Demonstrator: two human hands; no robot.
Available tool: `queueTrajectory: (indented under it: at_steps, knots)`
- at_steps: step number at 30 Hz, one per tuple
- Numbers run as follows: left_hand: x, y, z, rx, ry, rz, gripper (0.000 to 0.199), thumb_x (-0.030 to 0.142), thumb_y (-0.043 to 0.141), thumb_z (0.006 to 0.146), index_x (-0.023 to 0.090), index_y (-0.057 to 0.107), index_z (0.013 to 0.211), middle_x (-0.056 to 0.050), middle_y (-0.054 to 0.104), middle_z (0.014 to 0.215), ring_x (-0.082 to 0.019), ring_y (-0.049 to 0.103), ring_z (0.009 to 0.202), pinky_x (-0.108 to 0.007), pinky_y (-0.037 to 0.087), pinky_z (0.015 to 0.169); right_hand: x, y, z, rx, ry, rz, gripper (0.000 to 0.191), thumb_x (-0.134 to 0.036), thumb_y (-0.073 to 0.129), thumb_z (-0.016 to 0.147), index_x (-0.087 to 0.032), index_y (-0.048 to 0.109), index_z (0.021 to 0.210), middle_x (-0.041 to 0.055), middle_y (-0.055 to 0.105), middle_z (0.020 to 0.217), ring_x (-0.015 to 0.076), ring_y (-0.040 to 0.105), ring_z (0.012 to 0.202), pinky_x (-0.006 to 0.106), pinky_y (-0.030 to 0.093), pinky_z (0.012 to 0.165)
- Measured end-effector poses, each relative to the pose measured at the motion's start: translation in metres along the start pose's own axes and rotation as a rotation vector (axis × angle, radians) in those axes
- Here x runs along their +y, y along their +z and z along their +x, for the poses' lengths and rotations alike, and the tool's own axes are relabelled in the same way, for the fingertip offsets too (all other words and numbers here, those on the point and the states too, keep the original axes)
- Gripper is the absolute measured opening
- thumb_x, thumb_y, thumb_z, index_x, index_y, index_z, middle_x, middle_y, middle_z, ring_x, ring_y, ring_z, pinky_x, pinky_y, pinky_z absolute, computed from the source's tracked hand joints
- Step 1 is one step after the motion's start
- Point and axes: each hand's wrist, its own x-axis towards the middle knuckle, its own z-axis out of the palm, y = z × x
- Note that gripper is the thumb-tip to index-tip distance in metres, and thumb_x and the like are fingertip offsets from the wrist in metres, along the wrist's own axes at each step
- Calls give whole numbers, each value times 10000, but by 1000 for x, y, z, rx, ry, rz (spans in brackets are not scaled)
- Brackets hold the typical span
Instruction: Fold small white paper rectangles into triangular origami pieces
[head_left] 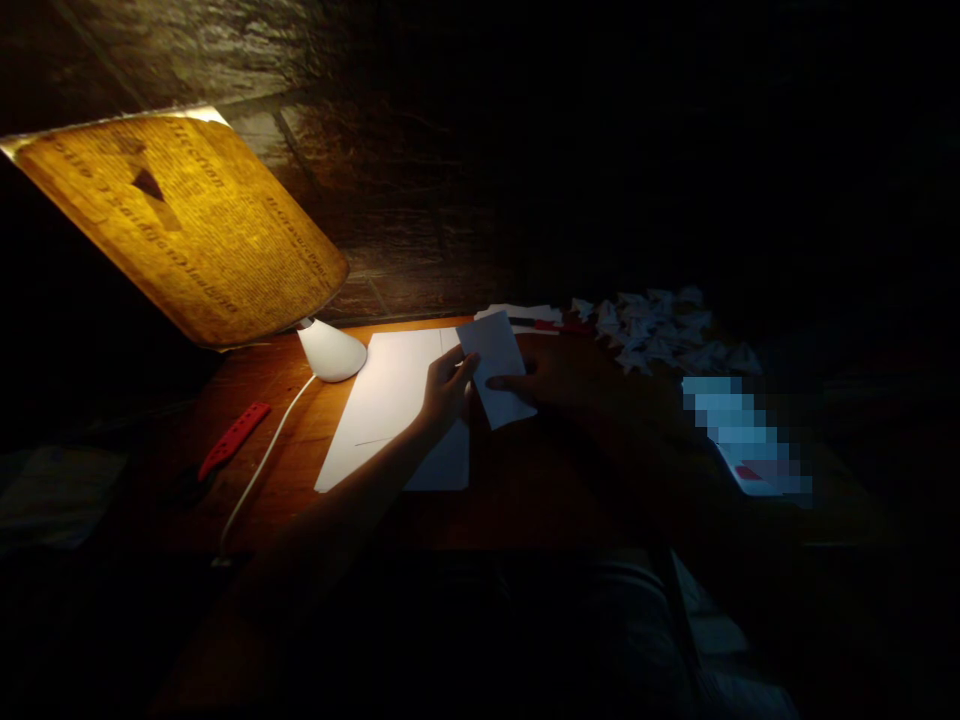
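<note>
A small white piece of paper (pixel 496 365) is held up over the table between both hands. My left hand (pixel 446 385) grips its left edge, thumb on the face toward me. My right hand (pixel 536 380) holds the right side with its thumb across the front; its other fingers are lost in shadow. Beneath and to the left lie large white sheets (pixel 390 400) with thin dark lines on them. Behind the hands is a stack of small paper pieces (pixel 517 315) with a red and black pen-like object (pixel 544 325) on it.
A lamp with a printed yellow shade (pixel 187 220) and white base (pixel 334 352) stands left, its white cord (pixel 266 460) running forward. A red-handled tool (pixel 234 438) lies beside it. Several folded paper shapes (pixel 660 330) and a lit, blurred phone (pixel 750 440) are at right.
</note>
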Motion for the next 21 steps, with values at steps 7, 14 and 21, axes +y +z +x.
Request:
queueTrajectory:
  at_steps: [7,14,21]
  knots:
    - [-4,-1,1,26,-12,36,530,675,782,805,167,639,760,13,590,665,-123,552,631,-225,426,561,-3,6,-3,75,-6,27,452,-414,971,639,-176,793,979,78,809,896,216,721,766,318,571,662]
    - [-7,-1,-2,9,-99,-121,641,787,793,720,173,611,682,17,563,596,-110,535,542,-231,425,489,-2,6,-5,28,-20,92,427,-448,964,641,-174,788,917,73,806,901,198,710,739,321,575,660]
    - [-10,-3,-5,-75,-218,-34,635,754,829,708,154,638,624,-6,568,512,-103,510,425,-232,343,384,1,5,-1,-1,-1,7,408,-479,959,648,-189,807,890,66,793,824,221,712,744,337,579,649]
